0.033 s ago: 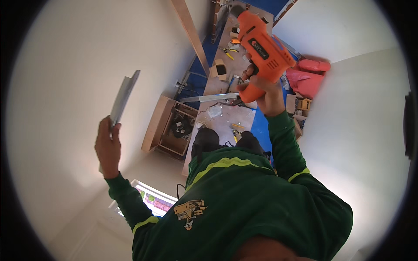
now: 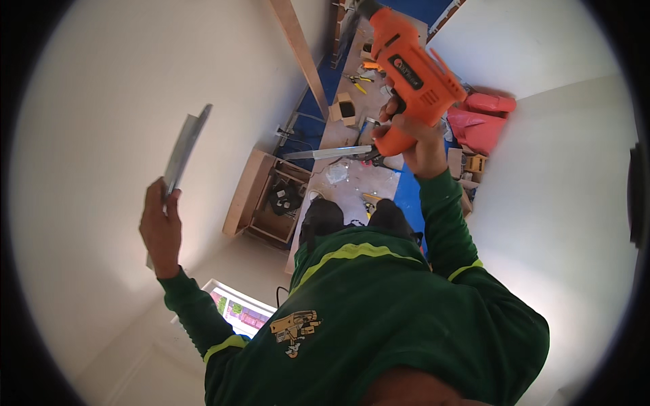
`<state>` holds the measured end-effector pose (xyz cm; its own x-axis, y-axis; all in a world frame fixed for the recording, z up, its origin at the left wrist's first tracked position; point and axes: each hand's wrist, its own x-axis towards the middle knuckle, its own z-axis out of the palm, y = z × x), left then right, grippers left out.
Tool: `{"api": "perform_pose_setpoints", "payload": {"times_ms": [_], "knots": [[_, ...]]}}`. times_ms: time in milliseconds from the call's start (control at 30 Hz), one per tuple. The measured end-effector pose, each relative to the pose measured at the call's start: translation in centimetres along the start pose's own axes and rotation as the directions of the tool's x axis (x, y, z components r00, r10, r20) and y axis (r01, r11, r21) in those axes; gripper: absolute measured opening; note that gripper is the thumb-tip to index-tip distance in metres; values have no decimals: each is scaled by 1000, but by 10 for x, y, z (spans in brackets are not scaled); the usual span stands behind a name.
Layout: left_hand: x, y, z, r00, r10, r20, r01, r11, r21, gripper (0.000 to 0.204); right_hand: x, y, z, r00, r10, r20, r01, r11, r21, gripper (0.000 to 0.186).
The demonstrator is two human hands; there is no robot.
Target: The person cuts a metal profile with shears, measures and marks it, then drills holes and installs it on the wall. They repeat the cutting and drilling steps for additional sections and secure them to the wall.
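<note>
In my right hand (image 2: 418, 139) is an orange corded-style drill (image 2: 421, 76), gripped by its handle and raised. Its dark chuck (image 2: 366, 8) points to the far left, and the tip runs close to the upper edge of the view. My left hand (image 2: 161, 227) closes around a thin silver metal profile (image 2: 181, 152), angled in cross-section, pinched between thumb and fingers. The profile slants upward beside the pale wall (image 2: 101, 135), and a short piece of it shows below the hand. Whether it touches the wall I cannot tell.
Below me, a long board (image 2: 359, 186) carries yellow-handled pliers (image 2: 355, 82), a small cardboard box (image 2: 343, 109) and another metal strip (image 2: 328, 153). A wooden frame box (image 2: 247, 193) stands left. Red bags (image 2: 477, 125) lie right. A wooden post (image 2: 298, 54) leans near the wall.
My left hand has shifted slightly left and down with the metal profile. The drill in my right hand has moved a little to the right.
</note>
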<state>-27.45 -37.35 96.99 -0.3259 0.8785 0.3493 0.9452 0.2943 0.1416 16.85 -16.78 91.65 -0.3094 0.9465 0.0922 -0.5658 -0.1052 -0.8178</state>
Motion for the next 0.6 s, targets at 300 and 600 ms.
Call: {"api": "perform_pose_setpoints", "payload": {"times_ms": [300,600], "knots": [[132,3,-159,934,204,-293,-117,950,288,35,81,-35,81,969,-161,187,151,986,69,63],[186,106,-305,821,514,-250,-236,703,671,47,104,-45,126,900,-138,413,-4,946,324,53]]}}
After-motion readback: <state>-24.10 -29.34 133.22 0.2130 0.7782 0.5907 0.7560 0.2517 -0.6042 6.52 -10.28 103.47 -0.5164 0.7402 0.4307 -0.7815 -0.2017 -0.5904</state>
